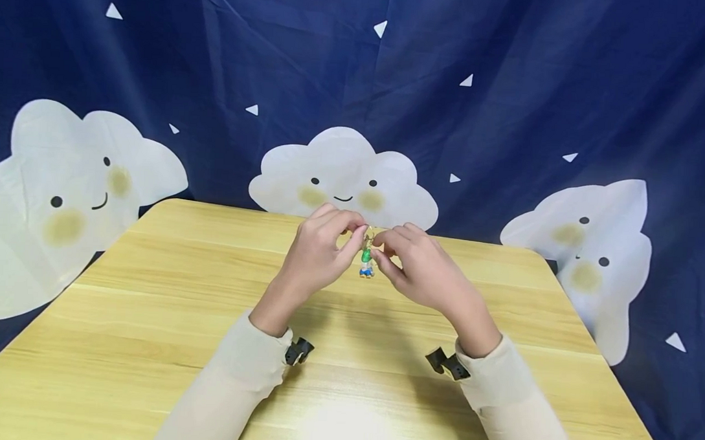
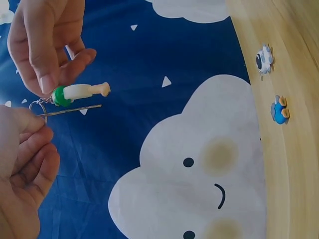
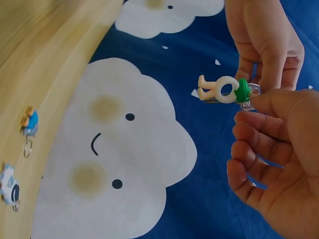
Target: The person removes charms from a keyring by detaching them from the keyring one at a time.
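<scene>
My left hand (image 1: 325, 248) pinches a split metal ring (image 2: 37, 110) between thumb and forefinger. From the ring sticks a thin brass-coloured strip (image 2: 75, 109), seen edge-on; its kind I cannot tell. Across from it, my right hand (image 1: 421, 264) pinches the silver chain or clasp (image 3: 251, 92) of a keychain charm. That charm (image 3: 227, 89) has a green top, a round white body with a hole, and two pale legs. It hangs in the air between both hands, above the table. In the head view the fingers partly hide ring and chain.
On the wooden table (image 1: 167, 343) lie a blue charm with orange feet (image 2: 280, 110) and a white and grey charm with a dark face (image 2: 265, 59), each with a metal ring. A dark blue curtain (image 1: 311, 63) with smiling clouds hangs behind the table.
</scene>
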Motion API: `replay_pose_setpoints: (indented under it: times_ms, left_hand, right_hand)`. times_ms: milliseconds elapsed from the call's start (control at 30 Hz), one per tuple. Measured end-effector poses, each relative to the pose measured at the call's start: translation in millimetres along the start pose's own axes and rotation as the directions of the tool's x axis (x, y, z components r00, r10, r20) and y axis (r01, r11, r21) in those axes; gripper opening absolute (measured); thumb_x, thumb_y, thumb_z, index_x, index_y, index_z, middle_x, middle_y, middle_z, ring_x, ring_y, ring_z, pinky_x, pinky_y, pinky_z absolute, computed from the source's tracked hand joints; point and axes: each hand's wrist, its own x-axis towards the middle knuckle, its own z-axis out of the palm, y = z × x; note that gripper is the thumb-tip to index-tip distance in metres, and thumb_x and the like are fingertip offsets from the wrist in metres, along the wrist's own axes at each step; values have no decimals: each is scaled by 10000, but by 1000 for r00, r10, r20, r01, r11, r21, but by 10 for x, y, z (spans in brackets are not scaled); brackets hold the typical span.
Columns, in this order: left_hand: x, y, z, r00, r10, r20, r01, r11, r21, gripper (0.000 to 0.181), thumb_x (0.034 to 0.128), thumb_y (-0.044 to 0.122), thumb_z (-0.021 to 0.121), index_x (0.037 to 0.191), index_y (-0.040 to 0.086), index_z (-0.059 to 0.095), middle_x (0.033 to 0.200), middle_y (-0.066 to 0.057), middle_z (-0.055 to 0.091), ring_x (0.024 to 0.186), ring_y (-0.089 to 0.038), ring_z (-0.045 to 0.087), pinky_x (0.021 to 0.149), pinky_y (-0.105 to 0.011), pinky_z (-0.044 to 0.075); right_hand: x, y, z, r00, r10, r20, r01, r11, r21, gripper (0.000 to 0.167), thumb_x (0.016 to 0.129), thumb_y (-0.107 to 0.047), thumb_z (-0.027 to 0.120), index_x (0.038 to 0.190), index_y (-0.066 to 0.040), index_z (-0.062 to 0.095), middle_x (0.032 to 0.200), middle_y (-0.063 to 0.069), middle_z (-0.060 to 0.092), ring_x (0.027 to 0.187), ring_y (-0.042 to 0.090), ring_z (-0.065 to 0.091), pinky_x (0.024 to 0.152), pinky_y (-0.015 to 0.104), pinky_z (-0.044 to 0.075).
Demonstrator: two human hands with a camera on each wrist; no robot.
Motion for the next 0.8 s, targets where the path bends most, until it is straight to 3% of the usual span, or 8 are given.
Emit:
replay_pose_setpoints:
  times_ms: [500, 667, 800]
  left_hand:
    - [3, 15, 13, 1000, 11, -11, -11, 1000, -1, 49, 942, 22, 681, 920, 38, 722, 809, -57, 718, 766, -212, 589, 641, -282, 481]
    - [1, 11, 23, 1000, 15, -18, -15, 1000, -6, 36, 931, 17, 692, 921, 37, 720, 807, -56, 716, 768, -208, 585, 642, -278, 472]
    - [5, 18, 29, 999, 30, -30, -30, 999, -14, 38, 941, 37, 684, 927, 21, 717, 815, -61, 717, 769, -206, 586, 645, -279, 474]
  right_hand:
    - [20, -67, 96, 986, 77, -149, -66, 995, 75, 88, 989, -97, 654, 924, -61, 700, 805, -3, 646, 757, 166, 553, 679, 300, 477]
    - [-7, -59, 92, 973, 46, -226, -30, 997, 76, 101, 972, -67, 620, 914, -36, 697, 804, 24, 647, 751, 163, 561, 680, 307, 498]
    - [-12, -36, 104, 947, -13, -322, 35, 997, 62, 106, 934, -45, 603, 892, -23, 698, 768, 35, 634, 710, 168, 553, 646, 310, 478]
